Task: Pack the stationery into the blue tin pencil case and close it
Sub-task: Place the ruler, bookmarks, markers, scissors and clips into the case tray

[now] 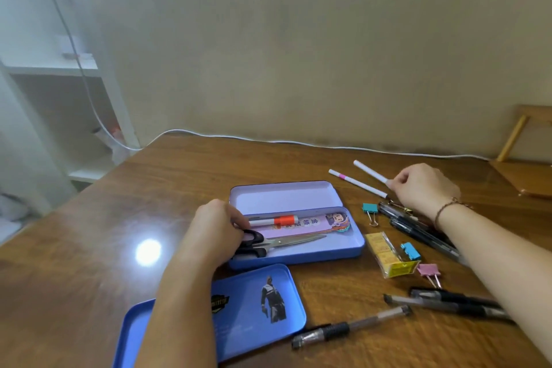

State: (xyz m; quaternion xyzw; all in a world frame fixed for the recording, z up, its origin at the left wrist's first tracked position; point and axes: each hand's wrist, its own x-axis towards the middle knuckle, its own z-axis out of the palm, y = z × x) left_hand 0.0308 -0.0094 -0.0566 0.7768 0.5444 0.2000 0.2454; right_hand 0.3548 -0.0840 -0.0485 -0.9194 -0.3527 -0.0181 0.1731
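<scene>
Tin pencil case (pixel 298 257) sits open mid-table, loose lid (pixel 254 302) nearer the person. Left hand (pixel 215 233) closed around the scissors (pixel 277 243) handles inside the tin. Right hand (pixel 424 185) pinches a white pen (pixel 369 171). Advice: lay the pen lengthwise beside the marker (pixel 273 221), flat, so the lid seats. Bookmark (pixel 313 222) carries Chinese characters, unreadable here; lid badge blurred.

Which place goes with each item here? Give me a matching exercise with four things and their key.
Things:
1. scissors
2. white pen
3. pink binder clip
4. printed lid

Places:
A. pinched by the right hand
B. on the table, right of the yellow packet
C. inside the open tin, handles under the left hand
D. flat on the table, nearer than the tin

Pairs: 1-C, 2-A, 3-B, 4-D
</scene>
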